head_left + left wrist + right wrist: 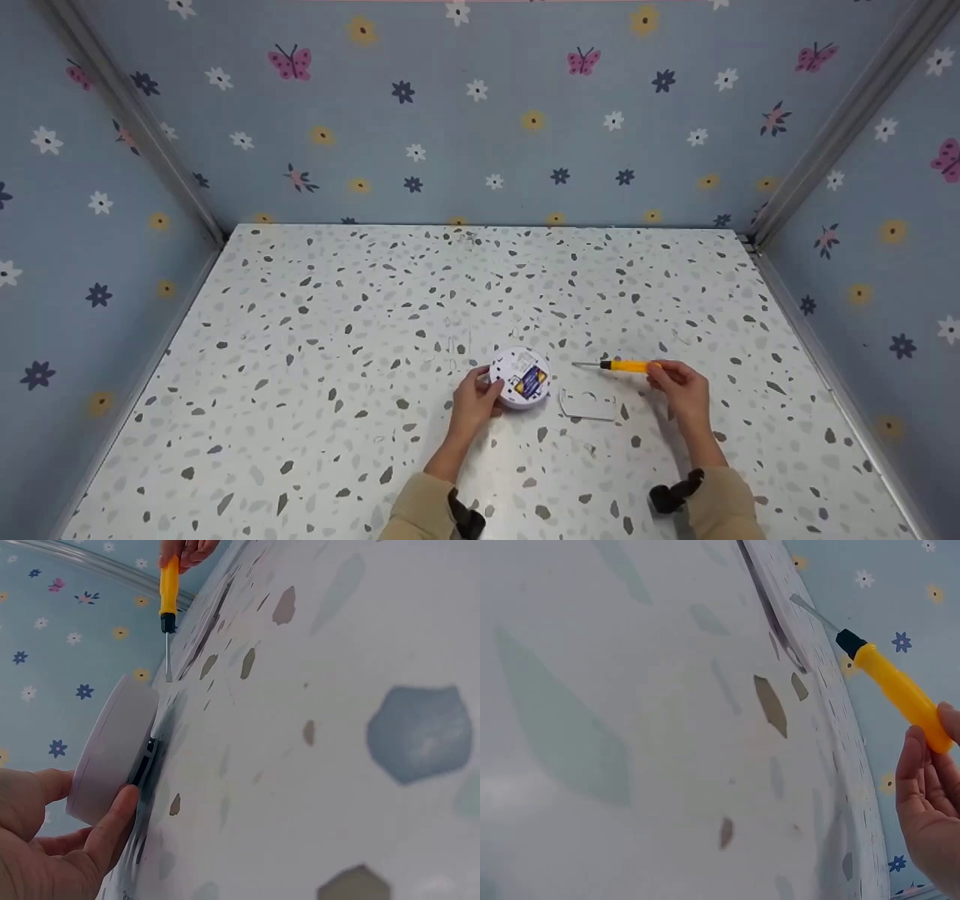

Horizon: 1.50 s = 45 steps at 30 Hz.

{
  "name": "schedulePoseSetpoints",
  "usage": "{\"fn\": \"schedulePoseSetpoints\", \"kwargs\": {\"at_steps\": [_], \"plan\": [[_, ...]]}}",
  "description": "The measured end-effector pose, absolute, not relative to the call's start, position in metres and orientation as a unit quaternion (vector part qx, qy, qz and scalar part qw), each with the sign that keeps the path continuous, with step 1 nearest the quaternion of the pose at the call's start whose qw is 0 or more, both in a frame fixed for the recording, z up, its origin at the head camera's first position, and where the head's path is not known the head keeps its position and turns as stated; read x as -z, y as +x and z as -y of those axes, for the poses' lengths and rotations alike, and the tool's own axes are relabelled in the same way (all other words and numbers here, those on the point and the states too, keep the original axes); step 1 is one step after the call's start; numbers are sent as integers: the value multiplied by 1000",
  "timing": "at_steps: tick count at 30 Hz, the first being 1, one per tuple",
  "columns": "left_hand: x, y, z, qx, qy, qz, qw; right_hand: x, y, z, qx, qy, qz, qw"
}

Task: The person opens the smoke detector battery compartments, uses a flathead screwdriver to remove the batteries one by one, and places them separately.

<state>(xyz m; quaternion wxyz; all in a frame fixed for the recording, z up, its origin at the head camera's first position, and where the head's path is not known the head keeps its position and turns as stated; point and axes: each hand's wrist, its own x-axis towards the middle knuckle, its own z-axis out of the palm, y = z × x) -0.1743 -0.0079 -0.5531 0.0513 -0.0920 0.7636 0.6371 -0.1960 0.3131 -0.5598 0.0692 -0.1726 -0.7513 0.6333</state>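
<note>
My left hand [472, 401] grips a round white plastic device [517, 375] by its left edge. A blue and yellow label and several small dark openings show on the upper face; in the left wrist view the device [112, 750] appears edge-on, tilted, with thumb and fingers on its rim. My right hand [684, 390] pinches the end of a yellow-handled screwdriver [626, 366], its metal shaft pointing left at the device without touching it. The flat tip of the screwdriver [896, 686] shows in the right wrist view. Between the hands lies a thin white plate [589, 406], probably a cover.
The white speckled tabletop [337, 420] spreads around the hands. Thin pale, wire-like bits [451, 352] lie left of the device, too faint to identify. Flowered blue panels [480, 112] stand at the back and both sides, with metal posts [840, 120] at the corners.
</note>
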Motion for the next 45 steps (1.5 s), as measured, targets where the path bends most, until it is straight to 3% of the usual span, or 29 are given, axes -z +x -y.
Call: {"fn": "schedulePoseSetpoints", "kwargs": {"at_steps": [7,18,29,45], "plan": [[551,-180,10,-630,-88,-770,53,588,-209,-322,-597,-205,771,78],[550,-188,11,-600,-84,-794,51,587,-206,-321,-593,-209,774,81],[550,-194,13,-574,-77,-814,42,590,-205,-317,-612,-164,764,124],[548,-197,15,-534,-72,-841,46,583,-204,-306,-641,-102,751,126]]}}
